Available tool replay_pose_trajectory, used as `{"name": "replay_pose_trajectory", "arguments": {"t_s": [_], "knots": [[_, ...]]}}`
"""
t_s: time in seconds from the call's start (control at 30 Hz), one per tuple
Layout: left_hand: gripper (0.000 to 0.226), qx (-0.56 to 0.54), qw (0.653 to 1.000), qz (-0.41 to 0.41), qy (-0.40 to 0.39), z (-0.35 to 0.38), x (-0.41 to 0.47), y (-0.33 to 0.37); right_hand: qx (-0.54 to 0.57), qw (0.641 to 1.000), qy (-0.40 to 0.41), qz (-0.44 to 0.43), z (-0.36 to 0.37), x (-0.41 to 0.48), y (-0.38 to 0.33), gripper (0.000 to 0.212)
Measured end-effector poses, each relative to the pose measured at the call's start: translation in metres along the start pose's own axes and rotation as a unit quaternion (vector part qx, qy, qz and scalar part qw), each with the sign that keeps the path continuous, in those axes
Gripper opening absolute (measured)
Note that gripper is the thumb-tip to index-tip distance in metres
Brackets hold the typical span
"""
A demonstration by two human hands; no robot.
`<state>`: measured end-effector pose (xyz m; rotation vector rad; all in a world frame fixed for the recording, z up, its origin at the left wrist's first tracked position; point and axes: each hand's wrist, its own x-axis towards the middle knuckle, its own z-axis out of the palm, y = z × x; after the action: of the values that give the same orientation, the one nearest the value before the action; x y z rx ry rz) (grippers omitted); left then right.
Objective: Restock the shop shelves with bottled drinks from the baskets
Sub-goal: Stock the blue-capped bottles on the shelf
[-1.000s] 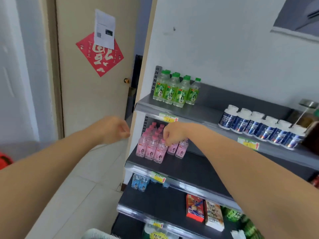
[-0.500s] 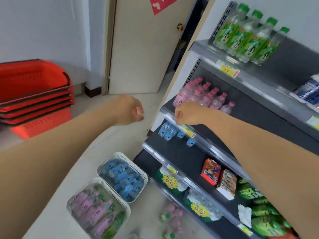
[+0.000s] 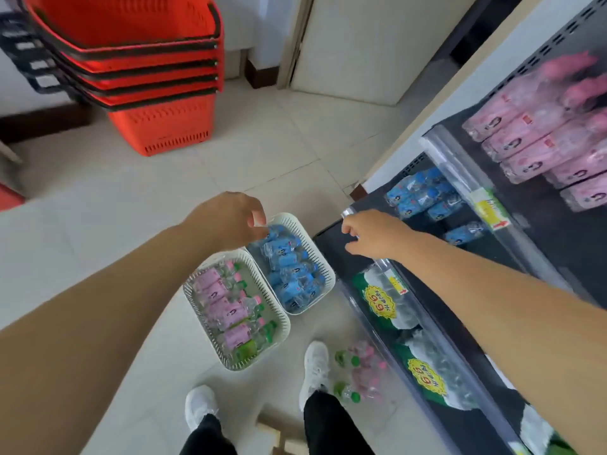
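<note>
Two white baskets stand on the floor by the shelf unit. One basket [image 3: 323, 270] holds several blue-label bottles [image 3: 289, 270]; the other basket [image 3: 197, 284] holds pink-label bottles [image 3: 226, 310] and a few green-capped ones. My left hand [image 3: 230, 218] hovers over the far end of the blue basket with loosely curled fingers, holding nothing. My right hand [image 3: 371, 234] reaches out above the edge of a lower shelf [image 3: 331, 238], fingers relaxed and empty. Pink bottles [image 3: 538, 139] fill an upper shelf and blue bottles [image 3: 423, 195] stand on the one below.
A stack of red shopping baskets [image 3: 141, 70] sits at the back left beside a door [image 3: 361, 44]. Loose pink and green-capped bottles [image 3: 361, 369] lie on the floor by my white shoes [image 3: 315, 366]. Bagged goods with yellow price tags [image 3: 381, 300] fill the bottom shelf.
My view has tilted down from the shelves to the floor baskets. My right hand left the pink bottles and dropped toward the lower shelf edge. My left hand uncurled and moved over the blue basket.
</note>
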<state>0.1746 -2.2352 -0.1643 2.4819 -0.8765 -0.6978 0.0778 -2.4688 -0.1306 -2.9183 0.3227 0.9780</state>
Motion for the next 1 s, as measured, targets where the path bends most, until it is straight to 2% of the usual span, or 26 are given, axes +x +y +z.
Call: {"name": "replay_pose_trajectory", "arguments": {"t_s": [0.2, 0.43, 0.63, 0.73, 0.9, 1.0], "knots": [[0.018, -0.049, 0.997, -0.054, -0.032, 0.139, 0.059, -0.049, -0.016, 0.998, -0.028, -0.045, 0.112, 0.097, 0.025, 0.039], [0.020, -0.081, 0.993, -0.088, 0.002, 0.281, 0.123, -0.123, 0.006, 0.998, -0.039, -0.051, 0.256, 0.217, 0.064, 0.043], [0.025, -0.048, 0.995, -0.084, -0.005, 0.382, 0.176, -0.173, 0.030, 0.997, -0.033, -0.056, 0.354, 0.302, 0.074, 0.049], [0.026, -0.034, 0.998, -0.059, -0.004, 0.416, 0.198, -0.181, 0.037, 0.996, -0.035, -0.076, 0.387, 0.324, 0.077, 0.061], [0.031, -0.028, 0.999, -0.017, -0.015, 0.452, 0.216, -0.169, 0.025, 0.995, -0.062, -0.081, 0.429, 0.344, 0.089, 0.100], [0.038, -0.022, 0.999, -0.011, -0.041, 0.467, 0.224, -0.159, 0.057, 0.991, -0.097, -0.071, 0.446, 0.349, 0.099, 0.102]]}}
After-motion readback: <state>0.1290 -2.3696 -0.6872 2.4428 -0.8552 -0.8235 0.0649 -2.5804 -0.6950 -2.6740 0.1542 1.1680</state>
